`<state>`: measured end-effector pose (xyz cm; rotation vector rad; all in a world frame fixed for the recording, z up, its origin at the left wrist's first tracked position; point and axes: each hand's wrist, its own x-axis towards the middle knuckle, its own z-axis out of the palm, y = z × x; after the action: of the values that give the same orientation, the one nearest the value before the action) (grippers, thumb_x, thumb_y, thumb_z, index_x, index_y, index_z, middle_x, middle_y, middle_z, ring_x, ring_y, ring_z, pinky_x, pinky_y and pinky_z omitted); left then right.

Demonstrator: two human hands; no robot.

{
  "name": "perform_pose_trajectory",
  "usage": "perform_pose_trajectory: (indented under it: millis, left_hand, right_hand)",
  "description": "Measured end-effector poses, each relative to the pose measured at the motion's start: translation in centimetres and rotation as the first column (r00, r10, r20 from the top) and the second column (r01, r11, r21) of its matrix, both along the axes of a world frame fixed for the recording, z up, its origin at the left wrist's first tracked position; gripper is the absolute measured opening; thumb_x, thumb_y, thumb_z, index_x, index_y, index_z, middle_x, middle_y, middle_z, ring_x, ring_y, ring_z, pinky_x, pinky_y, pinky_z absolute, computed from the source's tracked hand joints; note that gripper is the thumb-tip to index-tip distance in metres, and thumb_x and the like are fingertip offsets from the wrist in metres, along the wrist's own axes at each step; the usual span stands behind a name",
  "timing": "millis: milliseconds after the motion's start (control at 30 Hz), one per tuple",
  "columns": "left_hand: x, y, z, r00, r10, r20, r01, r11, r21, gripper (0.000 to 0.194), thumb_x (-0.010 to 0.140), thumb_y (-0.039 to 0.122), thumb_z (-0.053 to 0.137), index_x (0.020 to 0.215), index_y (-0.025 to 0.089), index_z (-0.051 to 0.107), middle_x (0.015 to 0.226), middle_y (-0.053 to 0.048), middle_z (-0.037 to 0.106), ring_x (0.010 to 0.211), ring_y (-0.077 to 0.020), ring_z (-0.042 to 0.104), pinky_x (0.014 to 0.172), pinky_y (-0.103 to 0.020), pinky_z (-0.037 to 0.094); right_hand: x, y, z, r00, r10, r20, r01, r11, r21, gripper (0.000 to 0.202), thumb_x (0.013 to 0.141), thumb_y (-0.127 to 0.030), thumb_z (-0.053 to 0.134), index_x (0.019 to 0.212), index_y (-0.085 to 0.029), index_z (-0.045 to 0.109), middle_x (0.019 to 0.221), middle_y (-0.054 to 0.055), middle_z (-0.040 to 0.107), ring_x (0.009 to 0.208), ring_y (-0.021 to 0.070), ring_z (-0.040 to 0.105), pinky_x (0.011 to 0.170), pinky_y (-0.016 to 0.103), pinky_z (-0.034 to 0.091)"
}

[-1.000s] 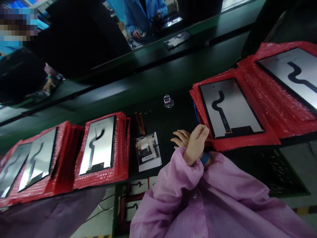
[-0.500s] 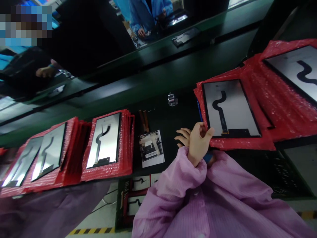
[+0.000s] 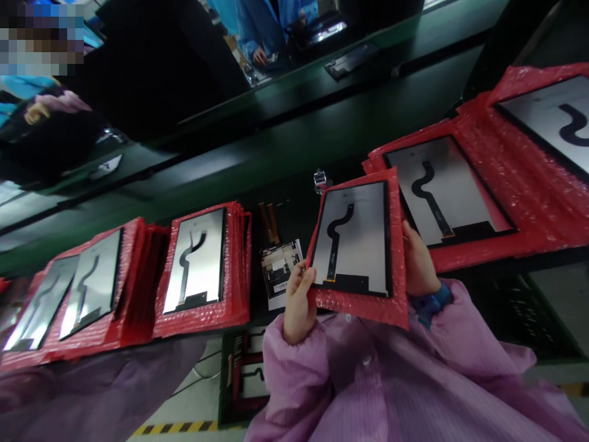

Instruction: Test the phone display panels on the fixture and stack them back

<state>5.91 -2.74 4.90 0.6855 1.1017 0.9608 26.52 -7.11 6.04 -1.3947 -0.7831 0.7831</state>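
A display panel (image 3: 354,239) with a curved black flex cable lies on a red bubble-wrap sheet (image 3: 363,307), held up in front of me. My left hand (image 3: 300,302) grips the sheet and panel at the lower left, thumb on top. On the right edge, my right hand (image 3: 419,263) holds the same sheet, its fingers partly hidden behind it. Just right of it, another panel (image 3: 448,196) rests on a red bubble-wrap stack. A small metal counter (image 3: 321,180) sits behind the held sheet. Left of my left hand lies a device photo sheet (image 3: 275,270).
Stacks of panels on red wrap (image 3: 193,264) stand at the left, with more at the far right (image 3: 547,129). Orange flex strips (image 3: 269,222) lie near the photo sheet. A green crate (image 3: 226,393) is below the table edge. People work across the bench.
A panel on its red sheet is now lifted off the right stack and held between both hands. My hands, crossed close together before, have moved apart to its two sides.
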Motion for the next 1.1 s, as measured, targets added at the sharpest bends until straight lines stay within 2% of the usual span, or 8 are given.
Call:
perform_pose_trajectory:
  millis: [133,233,367,467,567,700,900,1100]
  left_hand:
    - [-1.1,-0.6,-0.6,0.987,-0.117,-0.112,0.116,0.993,-0.018,0.058,0.064,0.045,0.090,0.106,0.021,0.058,0.079,0.006,0.064,0.060,-0.0061,0.059,0.049,-0.013,0.045]
    - [-1.3,-0.6,-1.5,0.957,-0.172,-0.232,0.173,0.985,-0.013,0.062,0.071,0.050,0.085,0.116,0.023,0.053,0.090,0.003,0.066,0.059,-0.0069,0.059,0.043,-0.014,0.044]
    - [-1.5,-0.5,-3.5,0.888,-0.176,-0.425,0.249,0.961,0.123,0.064,0.085,0.050,0.073,0.136,0.024,0.046,0.107,-0.006,0.070,0.063,-0.0107,0.064,0.052,-0.022,0.053]
    - [-1.6,-1.0,-4.5,0.758,-0.026,-0.652,0.329,0.878,0.347,0.057,0.095,0.040,0.062,0.146,0.022,0.045,0.138,-0.013,0.061,0.121,-0.0230,0.065,0.101,-0.036,0.055]
    - [-1.5,-2.0,-4.6,0.565,0.175,-0.806,0.443,0.760,0.476,0.044,0.099,0.036,0.054,0.140,0.021,0.055,0.133,-0.013,0.063,0.125,-0.0249,0.062,0.106,-0.039,0.052]
    - [-1.4,-3.3,-4.0,0.354,0.310,-0.882,0.561,0.685,0.465,0.032,0.103,0.025,0.045,0.122,0.019,0.070,0.113,-0.011,0.065,0.082,-0.0158,0.067,0.067,-0.026,0.054]
    - [-1.7,-3.8,-4.0,0.264,0.356,-0.896,0.629,0.640,0.440,0.035,0.099,0.014,0.043,0.117,0.017,0.073,0.111,-0.009,0.063,0.065,-0.0091,0.058,0.053,-0.022,0.044]
    - [-2.4,-3.7,-2.1,0.399,0.552,-0.732,0.502,0.537,0.678,0.019,0.097,0.019,0.056,0.101,0.016,0.074,0.103,-0.008,0.063,0.075,-0.0112,0.060,0.069,-0.024,0.053]
  right_hand:
    - [0.5,0.4,-0.2,0.966,0.152,-0.208,-0.187,0.969,-0.162,0.050,0.093,-0.056,0.052,0.128,-0.022,0.063,0.114,0.006,0.072,0.109,0.0263,0.067,0.102,0.046,0.054]
    - [0.4,1.4,-0.8,0.960,0.174,0.219,-0.101,0.946,-0.308,0.053,0.084,-0.028,0.061,0.136,-0.017,0.056,0.127,0.012,0.065,0.121,0.0294,0.060,0.112,0.050,0.045]
    - [-0.2,3.0,-0.9,0.591,0.194,0.783,0.157,0.924,-0.347,0.043,0.089,-0.014,0.045,0.128,-0.006,0.061,0.128,0.025,0.058,0.118,0.0368,0.055,0.105,0.056,0.045]
    - [-0.4,4.9,-0.5,0.431,0.295,0.853,0.257,0.866,-0.430,0.057,0.086,-0.006,0.045,0.142,0.000,0.049,0.131,0.031,0.055,0.118,0.0412,0.054,0.095,0.056,0.049]
    - [-0.2,7.0,-0.1,0.449,0.354,0.820,0.335,0.785,-0.522,0.063,0.086,-0.002,0.042,0.149,0.003,0.039,0.132,0.033,0.054,0.120,0.0431,0.055,0.086,0.050,0.054]
    - [0.2,8.7,0.0,0.462,0.369,0.807,0.378,0.741,-0.555,0.048,0.090,-0.002,0.035,0.136,0.006,0.048,0.131,0.033,0.055,0.115,0.0386,0.062,0.082,0.044,0.055]
    - [0.7,8.9,0.4,0.527,0.409,0.745,0.363,0.685,-0.632,0.036,0.089,-0.013,0.053,0.123,0.001,0.053,0.115,0.029,0.065,0.105,0.0380,0.069,0.083,0.044,0.054]
    - [-0.7,3.4,3.1,0.713,0.015,0.701,0.221,0.944,-0.245,0.011,0.093,-0.025,0.057,0.100,-0.017,0.058,0.092,0.011,0.068,0.081,0.0247,0.069,0.072,0.037,0.054]
